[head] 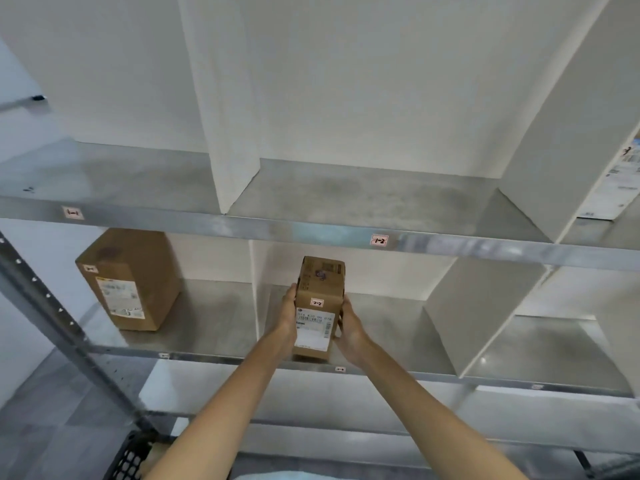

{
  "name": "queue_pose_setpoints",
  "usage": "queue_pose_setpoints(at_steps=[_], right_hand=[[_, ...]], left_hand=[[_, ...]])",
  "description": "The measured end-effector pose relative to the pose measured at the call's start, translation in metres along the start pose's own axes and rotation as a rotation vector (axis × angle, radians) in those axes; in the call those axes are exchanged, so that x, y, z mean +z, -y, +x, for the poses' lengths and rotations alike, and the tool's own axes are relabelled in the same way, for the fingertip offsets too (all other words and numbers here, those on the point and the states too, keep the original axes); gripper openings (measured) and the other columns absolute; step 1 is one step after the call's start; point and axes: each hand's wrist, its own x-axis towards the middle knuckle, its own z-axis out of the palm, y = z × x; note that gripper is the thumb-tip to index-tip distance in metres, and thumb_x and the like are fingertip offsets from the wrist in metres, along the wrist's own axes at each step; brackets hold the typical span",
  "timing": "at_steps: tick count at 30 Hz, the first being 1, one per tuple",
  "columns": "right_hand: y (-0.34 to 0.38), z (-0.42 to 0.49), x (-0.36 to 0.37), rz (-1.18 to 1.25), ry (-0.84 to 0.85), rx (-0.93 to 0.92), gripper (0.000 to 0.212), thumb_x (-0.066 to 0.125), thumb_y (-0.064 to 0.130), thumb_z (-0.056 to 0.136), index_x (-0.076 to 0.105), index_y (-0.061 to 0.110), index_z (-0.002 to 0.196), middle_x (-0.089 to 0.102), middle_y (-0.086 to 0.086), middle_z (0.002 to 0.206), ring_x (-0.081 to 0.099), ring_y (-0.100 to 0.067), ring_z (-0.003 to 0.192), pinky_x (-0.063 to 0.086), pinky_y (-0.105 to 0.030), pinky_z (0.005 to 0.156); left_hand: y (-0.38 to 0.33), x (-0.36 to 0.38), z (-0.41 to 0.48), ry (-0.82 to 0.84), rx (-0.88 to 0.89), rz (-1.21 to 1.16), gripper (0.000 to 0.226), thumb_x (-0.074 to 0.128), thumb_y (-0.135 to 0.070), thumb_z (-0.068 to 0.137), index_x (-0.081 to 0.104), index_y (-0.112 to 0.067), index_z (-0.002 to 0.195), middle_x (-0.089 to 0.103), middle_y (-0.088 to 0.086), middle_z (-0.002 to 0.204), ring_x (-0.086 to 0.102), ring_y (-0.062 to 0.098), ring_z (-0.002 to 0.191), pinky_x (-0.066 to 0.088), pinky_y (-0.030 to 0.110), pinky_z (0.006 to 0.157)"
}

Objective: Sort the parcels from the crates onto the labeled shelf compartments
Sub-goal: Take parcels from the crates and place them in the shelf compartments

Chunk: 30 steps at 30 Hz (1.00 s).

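We record a grey metal shelf (173,218) with white dividers (235,150). In the left compartment of the lower tier stands a large carton (128,278). At the front edge of the middle compartment the small parcel (317,306) is upright. The left hand (287,317) grips its left side and the right hand (349,327) its right.

place: parcel-sorting storeroom | evidence: grey metal shelf (311,233) split by white dividers (235,174) | numbered compartment tags (379,240) on its front edge | cardboard parcel (316,329) bearing a shipping label | black crate (130,459) near left
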Motion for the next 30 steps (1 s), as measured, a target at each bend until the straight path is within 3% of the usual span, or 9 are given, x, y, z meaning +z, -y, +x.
queue_pose_setpoints(at_steps=[5,8,11,14,18,30], right_hand=[[-0.007,0.016,0.004,0.037,-0.009,0.009,0.054,0.012,0.036,0.104,0.052,0.007,0.126,0.056,-0.009,0.104,0.053,-0.007,0.070,0.047,-0.017,0.053],[-0.012,0.027,0.002,0.053,-0.021,0.001,0.051,0.010,0.037,0.103,0.054,0.013,0.111,0.058,-0.006,0.095,0.053,-0.008,0.071,0.048,-0.014,0.048],[-0.017,0.041,0.006,0.029,-0.051,-0.023,0.049,0.011,0.039,0.103,0.056,0.024,0.091,0.060,0.004,0.084,0.056,-0.006,0.073,0.048,-0.016,0.053],[-0.017,0.053,0.015,0.008,-0.074,-0.064,0.047,0.011,0.037,0.104,0.056,0.030,0.093,0.063,0.008,0.085,0.060,-0.003,0.074,0.048,-0.016,0.058],[-0.008,0.071,0.025,0.005,-0.076,-0.069,0.045,0.012,0.034,0.105,0.055,0.032,0.093,0.064,0.004,0.087,0.062,-0.005,0.073,0.049,-0.015,0.052],[0.003,0.099,0.029,0.033,-0.103,-0.036,0.047,0.015,0.039,0.103,0.058,0.025,0.090,0.063,0.006,0.086,0.057,-0.005,0.072,0.044,-0.018,0.056]], left_hand=[[0.015,-0.007,0.033,0.036,0.004,-0.018,0.058,0.027,-0.053,0.092,0.071,-0.015,0.083,0.070,0.017,0.089,0.064,0.034,0.087,0.049,0.045,0.086],[0.023,-0.005,0.042,0.032,0.019,-0.010,0.059,0.022,-0.048,0.096,0.068,-0.018,0.075,0.072,0.007,0.068,0.065,0.028,0.073,0.050,0.038,0.076],[0.023,-0.006,0.054,0.030,0.053,-0.023,0.057,0.022,-0.044,0.098,0.067,-0.020,0.073,0.071,0.003,0.062,0.065,0.024,0.065,0.050,0.034,0.068],[0.021,-0.014,0.071,0.022,0.073,-0.029,0.056,0.022,-0.045,0.097,0.069,-0.020,0.079,0.073,0.004,0.068,0.066,0.025,0.070,0.051,0.033,0.067],[0.010,-0.014,0.088,-0.018,0.069,-0.043,0.059,0.021,-0.050,0.096,0.068,-0.020,0.079,0.071,0.008,0.075,0.065,0.027,0.072,0.051,0.034,0.068],[-0.004,-0.014,0.102,-0.068,0.062,0.016,0.056,0.017,-0.044,0.098,0.060,-0.019,0.074,0.064,0.004,0.071,0.059,0.018,0.065,0.045,0.026,0.058]])
